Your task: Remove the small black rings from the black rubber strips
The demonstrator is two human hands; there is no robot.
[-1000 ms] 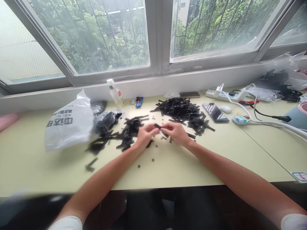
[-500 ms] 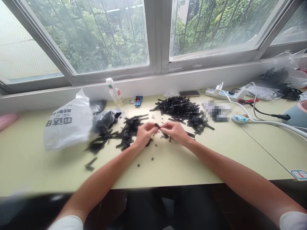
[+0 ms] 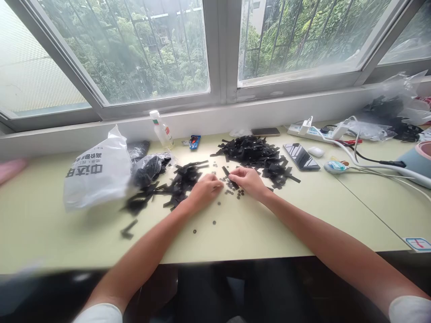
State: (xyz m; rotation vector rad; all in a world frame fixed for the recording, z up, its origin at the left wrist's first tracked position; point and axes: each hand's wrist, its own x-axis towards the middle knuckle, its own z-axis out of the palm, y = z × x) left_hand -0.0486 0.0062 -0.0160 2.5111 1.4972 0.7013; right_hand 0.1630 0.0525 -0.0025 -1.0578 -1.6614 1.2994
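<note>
My right hand (image 3: 249, 182) pinches a short black fabric strip (image 3: 226, 171) between thumb and fingertips, just above the table. To its left my left hand (image 3: 206, 188) is closed, fingertips together and pointing down towards the small dark washer-like discs (image 3: 230, 193). What those fingers hold, if anything, I cannot make out. Several discs lie loose between and in front of the hands. Beyond my right hand is a large heap of black strips (image 3: 249, 150). A smaller pile of strips (image 3: 182, 181) lies left of my left hand.
At left stand a white plastic bag (image 3: 97, 175) and a clear bag of black pieces (image 3: 150, 169). A bottle (image 3: 162, 130) and a blue packet (image 3: 194, 142) are behind. Rightward are a phone (image 3: 301, 157), a white mouse (image 3: 315, 151), a power strip (image 3: 313, 133) and cables.
My hands met over a black strip before. Now they are apart: the left has drawn slightly back and down, while the right keeps a strip. More discs show between them.
</note>
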